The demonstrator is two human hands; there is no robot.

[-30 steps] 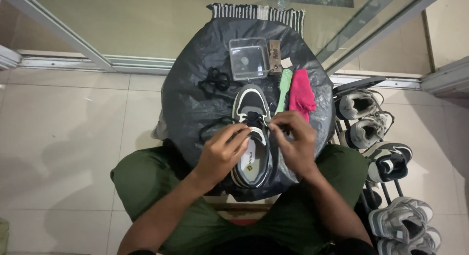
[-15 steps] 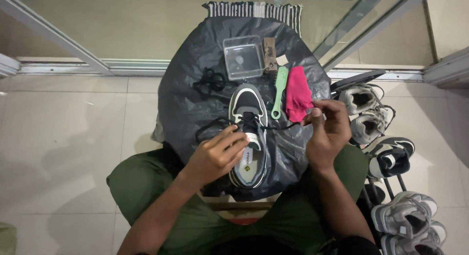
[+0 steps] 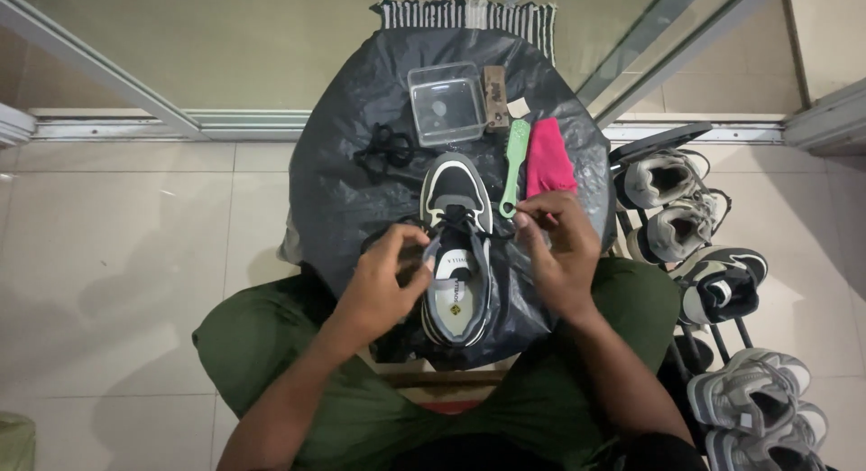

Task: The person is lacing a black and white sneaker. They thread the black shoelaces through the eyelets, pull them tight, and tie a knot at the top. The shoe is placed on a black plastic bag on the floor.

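A black, white and grey sneaker (image 3: 458, 254) lies toe-away on a small table covered with a black plastic sheet (image 3: 343, 191), just beyond my knees. My left hand (image 3: 383, 281) rests against the shoe's left side, fingers curled on the black lace there. My right hand (image 3: 557, 245) pinches the other end of the black lace (image 3: 469, 220) at the shoe's right side. The lace runs through the front eyelets. Both hands hold it taut across the tongue.
Behind the shoe lie a clear plastic box (image 3: 445, 104), a brown brush (image 3: 495, 97), a green-handled brush (image 3: 514, 164), a pink cloth (image 3: 548, 160) and a second black lace (image 3: 385, 151). A shoe rack (image 3: 713, 281) with several sneakers stands at the right. Glass doors stand beyond.
My right hand pulled the lace out to the right, then came back close to the shoe. My left hand stayed at the shoe's left side.
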